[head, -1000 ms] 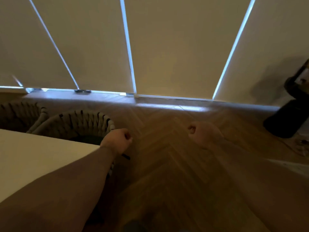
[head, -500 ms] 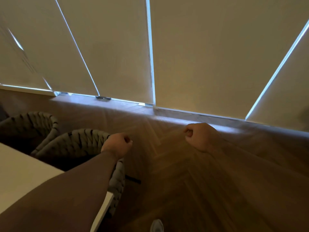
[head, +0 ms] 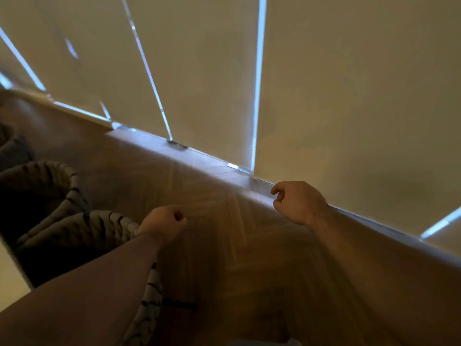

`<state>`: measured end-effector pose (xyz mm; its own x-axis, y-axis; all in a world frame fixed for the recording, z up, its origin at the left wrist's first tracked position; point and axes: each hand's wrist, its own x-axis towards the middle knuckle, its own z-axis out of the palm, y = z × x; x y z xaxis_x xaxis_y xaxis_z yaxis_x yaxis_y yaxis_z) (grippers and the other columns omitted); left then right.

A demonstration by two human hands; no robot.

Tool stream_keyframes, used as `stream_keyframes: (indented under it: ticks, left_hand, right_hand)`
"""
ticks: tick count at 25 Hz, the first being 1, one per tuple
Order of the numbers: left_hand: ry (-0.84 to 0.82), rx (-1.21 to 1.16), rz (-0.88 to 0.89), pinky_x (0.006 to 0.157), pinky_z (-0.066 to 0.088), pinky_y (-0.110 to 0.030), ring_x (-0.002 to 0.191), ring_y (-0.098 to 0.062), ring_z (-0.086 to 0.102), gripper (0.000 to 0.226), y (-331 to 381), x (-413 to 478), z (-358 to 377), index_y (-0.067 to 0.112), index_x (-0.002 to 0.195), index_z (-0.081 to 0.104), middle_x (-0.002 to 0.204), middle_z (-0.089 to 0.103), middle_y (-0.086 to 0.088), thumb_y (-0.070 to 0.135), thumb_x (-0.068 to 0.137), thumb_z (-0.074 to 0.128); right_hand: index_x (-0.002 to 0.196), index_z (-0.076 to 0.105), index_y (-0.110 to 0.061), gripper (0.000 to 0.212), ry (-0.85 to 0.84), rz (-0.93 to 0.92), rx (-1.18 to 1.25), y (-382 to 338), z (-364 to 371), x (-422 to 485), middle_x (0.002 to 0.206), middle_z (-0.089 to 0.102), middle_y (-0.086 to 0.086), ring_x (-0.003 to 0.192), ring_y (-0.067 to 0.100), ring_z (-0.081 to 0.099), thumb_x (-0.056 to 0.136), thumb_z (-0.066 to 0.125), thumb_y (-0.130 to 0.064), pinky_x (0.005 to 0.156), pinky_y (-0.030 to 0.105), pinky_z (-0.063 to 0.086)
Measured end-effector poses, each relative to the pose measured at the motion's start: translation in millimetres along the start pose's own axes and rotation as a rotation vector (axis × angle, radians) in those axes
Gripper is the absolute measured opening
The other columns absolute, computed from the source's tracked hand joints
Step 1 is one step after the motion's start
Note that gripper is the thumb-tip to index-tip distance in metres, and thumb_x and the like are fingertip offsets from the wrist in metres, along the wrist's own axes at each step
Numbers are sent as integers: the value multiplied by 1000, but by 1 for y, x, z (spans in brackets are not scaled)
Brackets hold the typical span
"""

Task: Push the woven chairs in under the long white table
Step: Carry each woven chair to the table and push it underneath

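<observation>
Here the left hand (head: 162,224) is clenched on nothing, just beside the nearest woven chair (head: 82,231); the right hand (head: 296,201) hangs loosely curled, empty. The white table (head: 10,275) edges the chair's far side. Shoving blind risks jamming chair against table.

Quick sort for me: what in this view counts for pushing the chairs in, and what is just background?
For the job:
- nearest woven chair
- second woven chair beyond it
- white table, edge only, at far left
- left hand, fisted over the nearest chair's back
- right hand, loosely curled, holding nothing

Background:
- roller blinds
- herringbone wood floor
</observation>
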<state>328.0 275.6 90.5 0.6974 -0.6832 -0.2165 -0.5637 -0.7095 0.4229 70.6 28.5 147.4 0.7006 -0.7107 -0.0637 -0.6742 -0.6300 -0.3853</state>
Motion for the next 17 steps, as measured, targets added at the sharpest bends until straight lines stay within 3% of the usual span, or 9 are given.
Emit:
stream_keyframes:
  ticks: [8, 13, 17]
  left_hand:
    - [156, -123, -402, 72, 58, -34, 83, -11, 65, 4, -25, 26, 10, 38, 97, 66, 92, 67, 9, 40, 97, 63]
    - [169, -182, -617, 82, 58, -38, 86, -13, 63, 7, -95, 69, 4, 37, 93, 65, 93, 67, 8, 36, 98, 62]
    - [165, -222, -757, 84, 56, -35, 88, -9, 60, 3, -150, 105, -16, 36, 96, 66, 95, 64, 10, 37, 97, 64]
  right_hand:
    - [122, 74, -34, 32, -217, -373, -103, -60, 20, 159, 112, 75, -5, 106, 23, 67, 95, 58, -26, 77, 32, 46]
    - [123, 75, -31, 34, -371, -537, -119, -145, 82, 241, 113, 76, -1, 107, 25, 69, 90, 66, -27, 85, 35, 54]
    - [129, 73, -27, 35, -460, -659, -205, -217, 122, 299, 122, 74, 0, 112, 23, 68, 95, 67, -26, 84, 28, 45]
